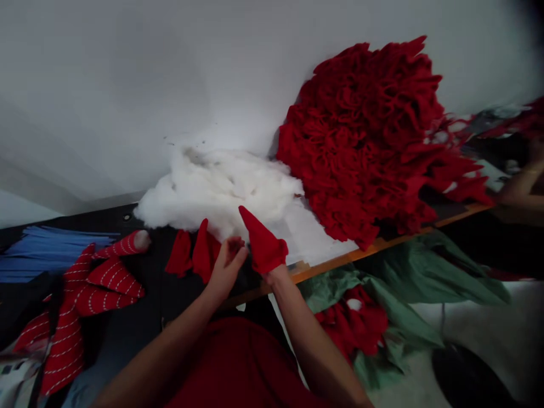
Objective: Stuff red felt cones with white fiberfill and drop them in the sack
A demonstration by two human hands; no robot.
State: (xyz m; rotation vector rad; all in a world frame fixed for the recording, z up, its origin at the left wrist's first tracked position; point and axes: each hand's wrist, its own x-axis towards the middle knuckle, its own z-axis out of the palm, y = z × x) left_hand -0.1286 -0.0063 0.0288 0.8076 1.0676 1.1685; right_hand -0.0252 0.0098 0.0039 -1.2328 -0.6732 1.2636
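Observation:
A pointed red felt hat covers my right hand, tip up and leaning left. Only the wrist shows below the hat's opening, so the fingers inside are hidden. Just to the left, my left hand is held with fingers loosely bent and the thumb apart; I see nothing in it. Two more red felt pieces, a pointed one and a smaller one, are on the dark table beside my left hand. Behind both hands spreads a heap of fluffy white stuffing.
A large pile of red felt pieces leans against the wall at the right. Striped red fabric shapes and blue strips lie at the left. Below the wooden edge, a green bag holds red pieces. Another person's arm shows far right.

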